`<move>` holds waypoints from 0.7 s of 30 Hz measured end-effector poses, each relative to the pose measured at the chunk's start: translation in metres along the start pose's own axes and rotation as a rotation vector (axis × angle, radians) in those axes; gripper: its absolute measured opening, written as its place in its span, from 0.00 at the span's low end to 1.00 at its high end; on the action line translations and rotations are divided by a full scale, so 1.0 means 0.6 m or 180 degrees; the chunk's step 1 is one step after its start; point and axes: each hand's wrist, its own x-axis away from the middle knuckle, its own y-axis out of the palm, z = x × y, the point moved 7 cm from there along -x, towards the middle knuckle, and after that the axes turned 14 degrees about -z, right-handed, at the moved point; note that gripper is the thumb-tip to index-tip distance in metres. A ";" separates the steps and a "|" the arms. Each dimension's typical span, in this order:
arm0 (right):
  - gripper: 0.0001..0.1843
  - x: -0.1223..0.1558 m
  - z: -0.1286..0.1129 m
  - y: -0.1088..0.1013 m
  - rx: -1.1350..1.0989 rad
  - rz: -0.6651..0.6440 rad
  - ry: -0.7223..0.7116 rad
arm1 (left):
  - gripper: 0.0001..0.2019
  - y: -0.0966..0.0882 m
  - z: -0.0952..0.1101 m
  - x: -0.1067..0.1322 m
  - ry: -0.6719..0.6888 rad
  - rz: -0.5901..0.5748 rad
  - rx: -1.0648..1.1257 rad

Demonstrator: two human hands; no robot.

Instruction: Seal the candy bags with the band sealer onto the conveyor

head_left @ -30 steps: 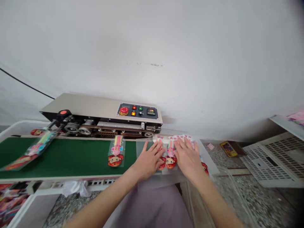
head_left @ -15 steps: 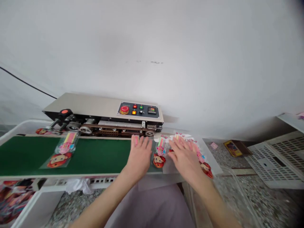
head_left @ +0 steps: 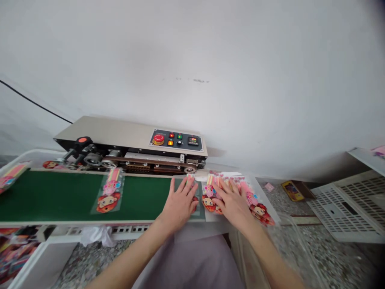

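Note:
My left hand (head_left: 179, 202) lies flat, fingers spread, pressing a clear packet with a cartoon face (head_left: 192, 196) onto the right end of the green conveyor belt (head_left: 54, 196). Just right of it my right hand (head_left: 231, 200) rests flat on a fanned stack of the same packets (head_left: 255, 206), fingers stretched over them. Another packet (head_left: 108, 196) lies alone on the belt further left. A third packet (head_left: 9, 176) is at the belt's far left edge.
A band sealer machine (head_left: 132, 142) with a red stop button and control panel stands behind the belt against the white wall. White slotted crates (head_left: 345, 204) sit at the right. More packets fill a bin (head_left: 15, 251) at lower left. The floor is speckled stone.
The lone packet on the belt has travelled left from mid-belt. My left hand has slid a fresh packet from the stack onto the belt's right end. My right hand stayed on the stack.

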 end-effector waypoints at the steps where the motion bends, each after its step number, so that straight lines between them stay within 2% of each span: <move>1: 0.27 -0.001 -0.007 -0.002 -0.0026 0.0012 -0.0056 | 0.26 -0.004 -0.010 0.008 -0.0125 -0.0020 -0.0016; 4: 0.26 0.003 -0.027 -0.013 -0.0071 0.0103 -0.0209 | 0.26 -0.026 -0.038 0.030 -0.0540 0.0013 -0.0068; 6: 0.26 0.010 -0.030 -0.024 -0.0042 0.0227 -0.0253 | 0.26 -0.043 -0.043 0.035 -0.0695 0.0067 -0.0073; 7: 0.25 0.014 -0.025 -0.031 -0.0007 0.0306 -0.0221 | 0.26 -0.050 -0.037 0.030 -0.0646 0.0079 -0.0057; 9: 0.25 0.021 -0.002 -0.043 0.0086 0.0457 -0.0025 | 0.25 -0.056 -0.007 0.008 -0.0227 0.0030 0.0017; 12: 0.25 0.023 0.053 -0.045 0.0175 0.0463 0.0505 | 0.26 -0.043 0.049 -0.032 0.0537 -0.0119 0.0193; 15: 0.26 0.013 0.082 -0.020 0.0083 0.0150 0.0651 | 0.29 -0.016 0.067 -0.053 0.0618 -0.0198 0.0325; 18: 0.27 0.006 0.066 0.002 0.0034 0.0064 0.0468 | 0.30 0.005 0.054 -0.045 0.0398 -0.0171 0.0384; 21: 0.27 0.003 0.028 0.005 0.0081 0.0171 0.0355 | 0.31 0.010 0.031 -0.022 0.0236 -0.0134 0.0349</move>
